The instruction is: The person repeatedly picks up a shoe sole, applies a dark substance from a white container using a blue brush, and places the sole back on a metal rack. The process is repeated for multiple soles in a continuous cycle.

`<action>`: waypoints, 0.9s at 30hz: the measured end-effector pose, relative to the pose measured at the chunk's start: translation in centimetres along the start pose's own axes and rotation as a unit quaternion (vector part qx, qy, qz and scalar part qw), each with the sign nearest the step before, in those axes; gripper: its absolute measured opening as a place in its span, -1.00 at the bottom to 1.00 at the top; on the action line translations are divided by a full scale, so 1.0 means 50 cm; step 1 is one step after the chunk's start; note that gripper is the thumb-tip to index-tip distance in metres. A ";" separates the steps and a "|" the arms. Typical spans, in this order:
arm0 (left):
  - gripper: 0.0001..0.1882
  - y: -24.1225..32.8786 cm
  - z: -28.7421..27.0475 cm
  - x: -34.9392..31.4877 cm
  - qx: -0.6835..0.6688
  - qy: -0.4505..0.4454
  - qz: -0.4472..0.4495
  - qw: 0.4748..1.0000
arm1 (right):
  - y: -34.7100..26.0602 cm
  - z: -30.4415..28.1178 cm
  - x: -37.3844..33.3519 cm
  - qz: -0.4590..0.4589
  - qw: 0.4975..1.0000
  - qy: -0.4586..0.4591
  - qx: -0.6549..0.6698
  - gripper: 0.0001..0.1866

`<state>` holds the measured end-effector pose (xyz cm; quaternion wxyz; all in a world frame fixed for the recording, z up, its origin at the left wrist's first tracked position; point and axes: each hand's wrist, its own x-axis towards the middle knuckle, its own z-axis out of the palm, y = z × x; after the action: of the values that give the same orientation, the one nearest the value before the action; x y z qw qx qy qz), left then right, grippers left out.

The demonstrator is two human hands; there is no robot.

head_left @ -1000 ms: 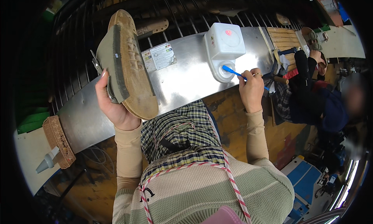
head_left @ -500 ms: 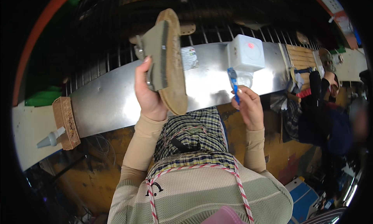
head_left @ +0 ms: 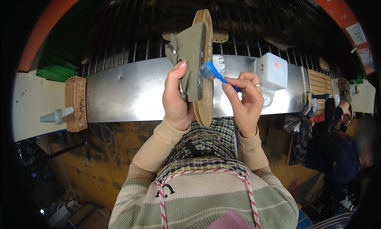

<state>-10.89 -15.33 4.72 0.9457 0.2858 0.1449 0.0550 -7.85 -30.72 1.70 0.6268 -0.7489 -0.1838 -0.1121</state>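
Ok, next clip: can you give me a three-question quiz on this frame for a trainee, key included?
1. Which hand holds the shoe, and what does the other hold?
2. True or false: the white container stands on the metal bench.
3. Fill in: the woven basket is at the bench's ____ end.

Key: 1. Left hand; the right hand holds a blue brush. 2. True. 3. Left.

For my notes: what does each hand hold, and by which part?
Left hand: buckled sandal, by its green upper. Right hand: blue brush, by its handle.
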 end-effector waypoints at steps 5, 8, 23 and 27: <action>-0.63 0.004 0.004 -0.011 -0.011 -0.002 -0.010 1.000 | 0.009 -0.003 0.024 -0.052 0.997 0.018 -0.044 -0.79; -0.62 0.006 0.004 -0.008 -0.012 0.001 0.004 1.000 | 0.009 -0.005 0.015 -0.074 0.997 0.002 -0.013 -0.76; -0.31 0.037 -0.050 0.019 0.121 -0.254 0.096 0.955 | -0.012 -0.039 -0.021 0.141 0.976 -0.016 0.163 -0.83; -0.25 0.073 -0.064 0.041 0.322 -0.194 0.075 0.924 | -0.013 -0.027 -0.022 0.156 0.977 -0.042 0.140 -0.86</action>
<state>-9.97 -10.26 3.70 0.8053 0.5901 -0.0534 0.0191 -9.02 -32.08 2.10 0.7271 -0.6770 -0.1043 0.0457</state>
